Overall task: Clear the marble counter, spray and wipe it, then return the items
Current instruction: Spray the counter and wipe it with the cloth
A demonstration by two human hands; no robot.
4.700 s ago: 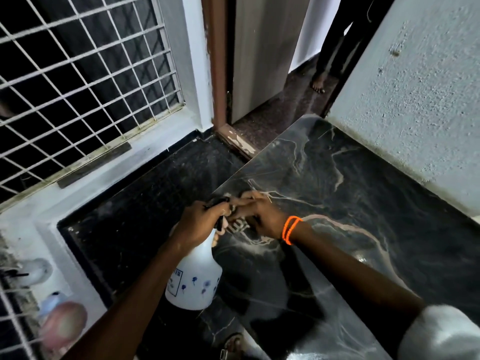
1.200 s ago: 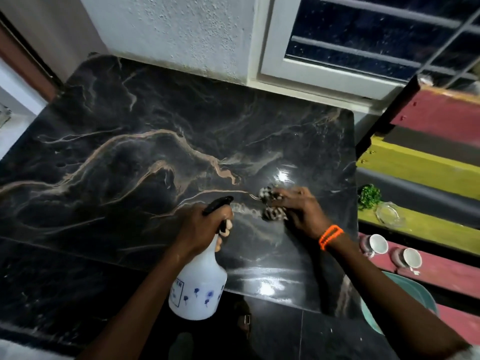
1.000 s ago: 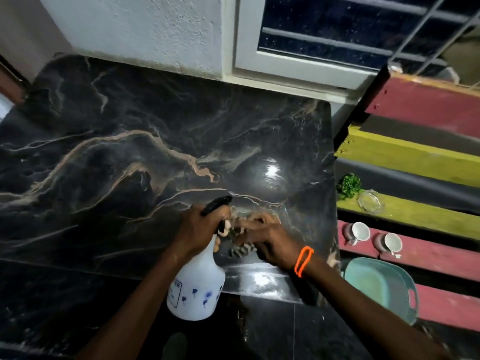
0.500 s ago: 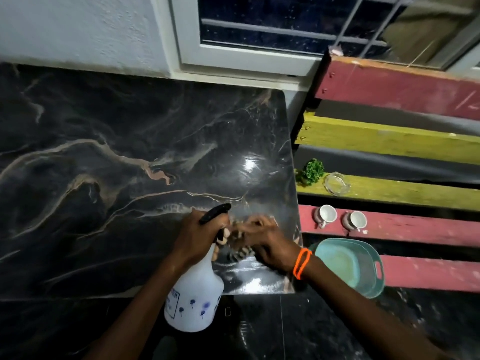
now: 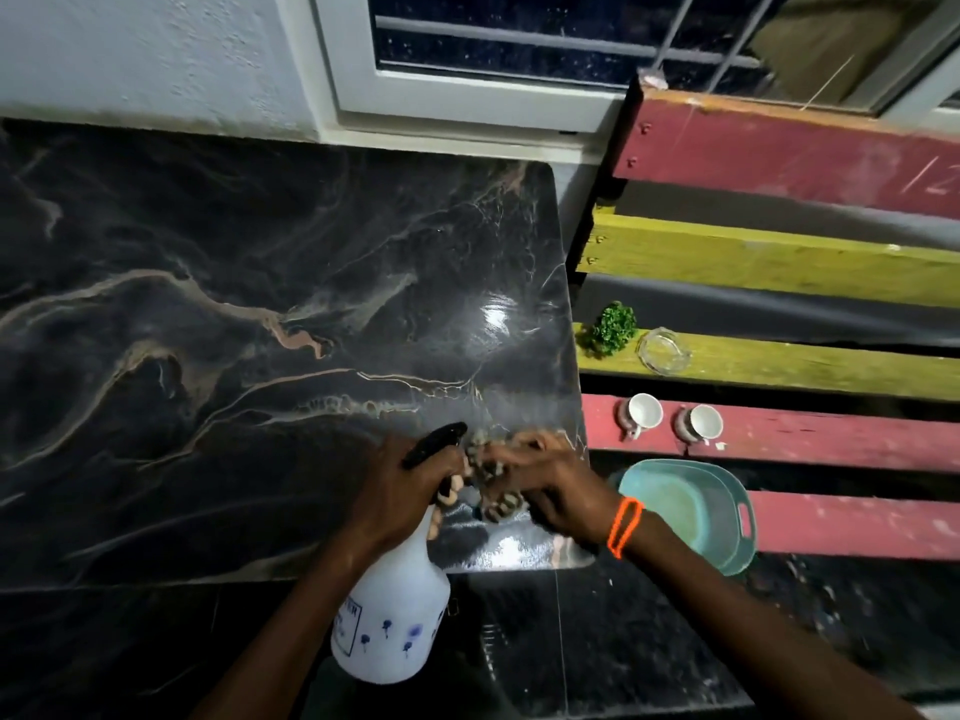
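Note:
The black marble counter [image 5: 260, 330] with pale veins fills the left and middle of the head view, its surface wet and shiny near the right edge. My left hand [image 5: 400, 485] grips the neck of a white spray bottle [image 5: 389, 615] with a black trigger, held over the counter's near edge. My right hand [image 5: 550, 485], with an orange band at the wrist, holds a patterned cloth [image 5: 493, 485] against the counter's near right corner, right beside the bottle's head.
A slatted bench in red and yellow [image 5: 779, 366] stands right of the counter. On it are a small green plant [image 5: 613, 327], a glass dish [image 5: 664, 351] and two white cups [image 5: 644, 410]. A teal tub [image 5: 691, 511] sits by the bench. A window [image 5: 493, 70] is behind.
The view has swung right from the door end to the counter's right end. My right hand drew the cloth back from mid-counter to the near right corner beside the bottle.

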